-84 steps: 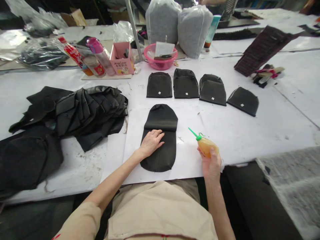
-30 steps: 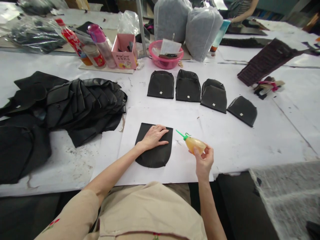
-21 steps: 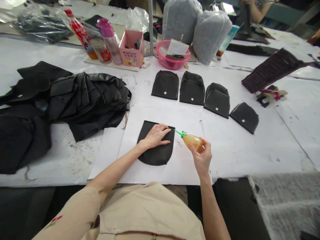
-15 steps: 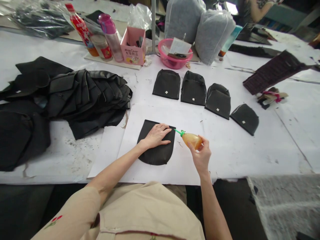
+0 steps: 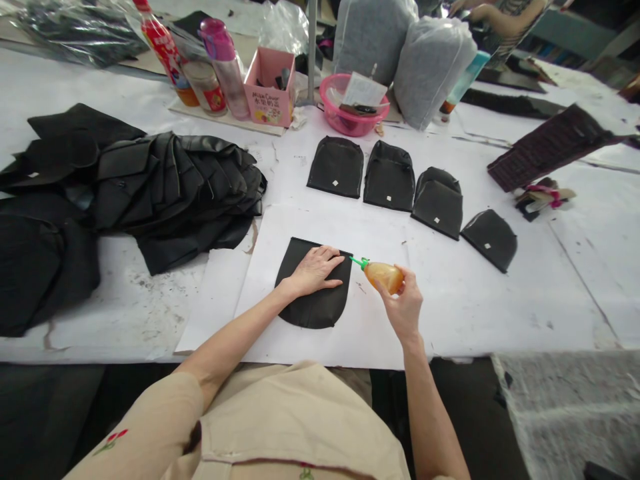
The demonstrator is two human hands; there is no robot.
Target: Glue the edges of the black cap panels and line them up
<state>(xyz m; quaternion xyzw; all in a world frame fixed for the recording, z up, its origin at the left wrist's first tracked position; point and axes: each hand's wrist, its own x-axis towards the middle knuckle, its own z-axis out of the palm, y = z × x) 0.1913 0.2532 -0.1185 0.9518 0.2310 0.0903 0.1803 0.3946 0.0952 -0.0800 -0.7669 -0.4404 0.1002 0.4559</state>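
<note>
A black rounded piece (image 5: 317,308) lies on white paper in front of me, its straight edge away from me. My left hand (image 5: 315,270) rests flat on it with the fingers spread. In my right hand (image 5: 404,303) is a squeeze bottle (image 5: 383,277) of amber liquid, gripped between thumb and fingers. Its green nozzle (image 5: 359,263) points left, and the tip is at the far right corner of the black piece. Whether liquid comes out is too small to tell.
Several black pieces (image 5: 335,167) lie beyond in a curved row. A heap of black pieces (image 5: 170,187) covers the left. Behind stand a pink basin (image 5: 350,123), a pink box (image 5: 270,100) and bottles (image 5: 227,73). A person's arm (image 5: 515,20) shows at the back right.
The camera view has shifted slightly. The nozzle tip remains by the corner, and both hands stay almost in place. The person's arm at the back has moved left.
</note>
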